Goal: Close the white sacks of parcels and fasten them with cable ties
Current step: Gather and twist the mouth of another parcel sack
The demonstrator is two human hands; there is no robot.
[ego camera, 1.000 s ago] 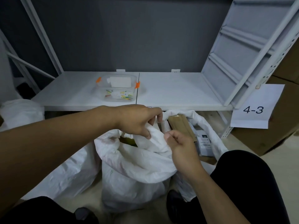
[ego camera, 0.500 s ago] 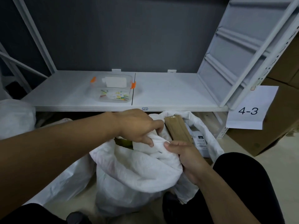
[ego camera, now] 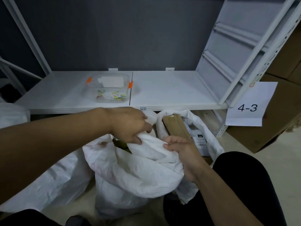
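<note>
The fingers (ego camera: 138,141) of the left hand (ego camera: 128,124) are curled tight around a bunched fold of the white sack (ego camera: 130,170), pinching the cloth at the far side of its mouth. The left forearm reaches in from the lower left, crossing over the sack with the wrist nearly straight and the knuckles turned up. The right hand (ego camera: 184,154) comes in from the lower right with the wrist bent; its fingers are closed on the gathered cloth at the near right of the mouth, thumb on top (the fingertips underneath are hidden by the fabric). The two hands sit near each other, not touching.

The sack stands on the floor between the person's knees, just in front of the white shelf (ego camera: 171,88). Its mouth is partly drawn in, with a dark green item (ego camera: 121,145) showing in the gap. Just behind it stands a second open sack (ego camera: 203,129) holding a brown parcel (ego camera: 175,126) and a labelled grey parcel (ego camera: 199,141). On the shelf rests a clear plastic box (ego camera: 109,88) with orange clips, holding small coloured pieces. A paper sign (ego camera: 249,105) reading 4-3 hangs at right.
</note>
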